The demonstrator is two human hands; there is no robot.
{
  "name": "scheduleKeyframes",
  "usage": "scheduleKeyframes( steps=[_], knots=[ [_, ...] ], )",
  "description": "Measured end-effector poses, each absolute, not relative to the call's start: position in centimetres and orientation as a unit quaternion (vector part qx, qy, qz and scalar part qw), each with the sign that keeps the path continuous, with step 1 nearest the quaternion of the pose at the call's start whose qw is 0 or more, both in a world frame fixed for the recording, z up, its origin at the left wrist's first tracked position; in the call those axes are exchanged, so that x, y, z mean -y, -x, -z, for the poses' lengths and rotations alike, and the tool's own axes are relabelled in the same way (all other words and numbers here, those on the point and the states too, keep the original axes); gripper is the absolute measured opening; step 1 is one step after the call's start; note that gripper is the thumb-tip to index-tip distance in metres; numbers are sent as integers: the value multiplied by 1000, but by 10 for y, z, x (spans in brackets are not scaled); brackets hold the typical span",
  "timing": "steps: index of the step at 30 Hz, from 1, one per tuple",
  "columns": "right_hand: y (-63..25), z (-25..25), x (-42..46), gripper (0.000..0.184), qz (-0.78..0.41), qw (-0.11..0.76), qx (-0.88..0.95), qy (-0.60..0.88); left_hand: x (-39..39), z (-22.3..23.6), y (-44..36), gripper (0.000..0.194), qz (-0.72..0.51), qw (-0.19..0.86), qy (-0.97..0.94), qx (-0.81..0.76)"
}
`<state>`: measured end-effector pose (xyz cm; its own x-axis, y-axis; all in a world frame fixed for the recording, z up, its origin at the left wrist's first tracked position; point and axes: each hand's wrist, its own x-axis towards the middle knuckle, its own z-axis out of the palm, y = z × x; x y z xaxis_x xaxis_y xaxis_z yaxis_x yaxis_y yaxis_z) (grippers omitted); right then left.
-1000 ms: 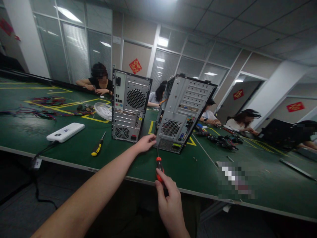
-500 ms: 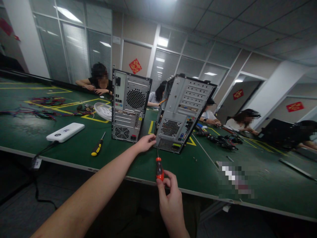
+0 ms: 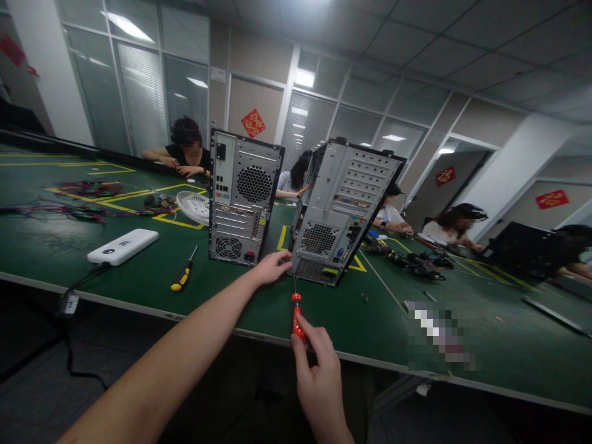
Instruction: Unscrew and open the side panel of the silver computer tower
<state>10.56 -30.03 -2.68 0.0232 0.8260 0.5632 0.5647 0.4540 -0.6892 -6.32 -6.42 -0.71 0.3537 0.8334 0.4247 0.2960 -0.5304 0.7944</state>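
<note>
Red screwdriver (image 3: 296,320) at the btm edge of the big PC tower (image 3: 342,209), both hands in close.
R hand (image 3: 318,376): grip closed round the screwdriver's handle, shaft pointing up to the tower's btm L corner. L hand (image 3: 272,267): fingertips by that same corner; can't tell if grip's clenched on it. Tower stands on green worktop (image 3: 259,308), 2nd tower (image 3: 245,197) just L of it, yellow/blk screwdriver (image 3: 183,274) further L, blk cables (image 3: 420,259) to its R, ppl seated behind.

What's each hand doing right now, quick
Left hand: at the right-hand computer case's lower corner, grip unclear.
Right hand: closed on the red-and-black screwdriver.
</note>
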Motion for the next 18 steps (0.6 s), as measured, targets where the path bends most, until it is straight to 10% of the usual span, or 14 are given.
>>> scheduleKeyframes(
  steps=[18],
  knots=[
    [-109,32,300,42,-134,525,633,552,67,4,62,12,-431,304,-765,-369]
  ],
)
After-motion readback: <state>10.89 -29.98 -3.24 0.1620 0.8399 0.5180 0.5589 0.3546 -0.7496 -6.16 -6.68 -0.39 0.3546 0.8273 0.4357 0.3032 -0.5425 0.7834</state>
